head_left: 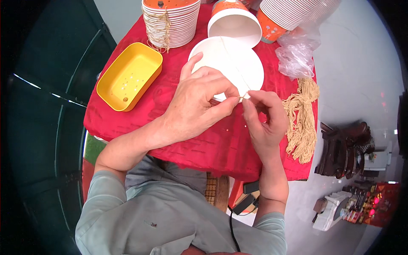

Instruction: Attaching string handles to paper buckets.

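Note:
A white paper disc or tub bottom (244, 59), round and flat-looking, lies on the red cloth in front of me. A thin beige string (235, 66) crosses it from the far edge toward my fingers. My left hand (191, 100) pinches the string between thumb and index finger at the disc's near edge, its other fingers spread over the disc. Right beside it, my right hand (267, 117) pinches at the same spot, where thumb and fingertips meet the string. A small whitish bit shows between the two hands; I cannot tell what it is.
A yellow tray (146, 70) holding small pale bits stands left. Behind are a stack of paper tubs (182, 25) draped with string, a tub on its side (233, 27) and bagged tubs (293, 15). A hank of beige string (301, 127) lies at right.

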`<control>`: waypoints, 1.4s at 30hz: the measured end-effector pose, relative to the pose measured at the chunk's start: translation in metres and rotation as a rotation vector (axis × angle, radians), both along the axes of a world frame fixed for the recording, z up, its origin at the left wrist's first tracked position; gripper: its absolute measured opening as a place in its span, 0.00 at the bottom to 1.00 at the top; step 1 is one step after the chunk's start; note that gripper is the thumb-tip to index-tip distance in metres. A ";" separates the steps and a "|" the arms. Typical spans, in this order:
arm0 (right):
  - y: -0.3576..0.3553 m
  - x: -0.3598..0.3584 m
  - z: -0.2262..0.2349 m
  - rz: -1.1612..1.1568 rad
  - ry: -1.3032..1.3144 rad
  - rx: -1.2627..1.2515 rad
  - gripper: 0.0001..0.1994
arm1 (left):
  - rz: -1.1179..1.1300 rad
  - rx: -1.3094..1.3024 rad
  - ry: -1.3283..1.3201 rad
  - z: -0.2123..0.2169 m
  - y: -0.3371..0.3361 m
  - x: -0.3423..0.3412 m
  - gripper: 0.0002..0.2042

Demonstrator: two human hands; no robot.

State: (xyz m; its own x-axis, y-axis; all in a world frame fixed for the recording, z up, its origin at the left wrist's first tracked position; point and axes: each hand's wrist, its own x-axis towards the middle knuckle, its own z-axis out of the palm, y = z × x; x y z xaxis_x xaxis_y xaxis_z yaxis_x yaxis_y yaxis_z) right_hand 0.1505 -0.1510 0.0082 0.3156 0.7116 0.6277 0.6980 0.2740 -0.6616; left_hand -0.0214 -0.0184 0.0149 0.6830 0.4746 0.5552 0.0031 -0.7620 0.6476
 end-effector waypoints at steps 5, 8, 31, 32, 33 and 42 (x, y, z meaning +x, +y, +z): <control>0.002 -0.001 0.000 -0.016 0.020 0.036 0.08 | 0.011 -0.008 -0.021 -0.002 0.002 0.000 0.03; 0.002 0.000 0.000 0.000 -0.080 0.043 0.08 | -0.002 -0.010 0.035 -0.003 0.002 -0.001 0.02; 0.001 -0.001 -0.010 0.025 0.183 -0.076 0.04 | -0.005 0.050 -0.008 -0.007 -0.002 0.004 0.02; 0.001 0.000 -0.007 0.023 0.063 -0.057 0.05 | -0.005 0.050 -0.008 -0.007 -0.002 0.004 0.02; 0.002 0.000 -0.005 0.023 -0.057 -0.037 0.05 | 0.002 0.049 -0.013 -0.008 -0.002 0.004 0.02; 0.006 -0.002 -0.005 -0.009 -0.145 0.046 0.11 | -0.008 0.055 -0.030 -0.007 0.000 0.003 0.03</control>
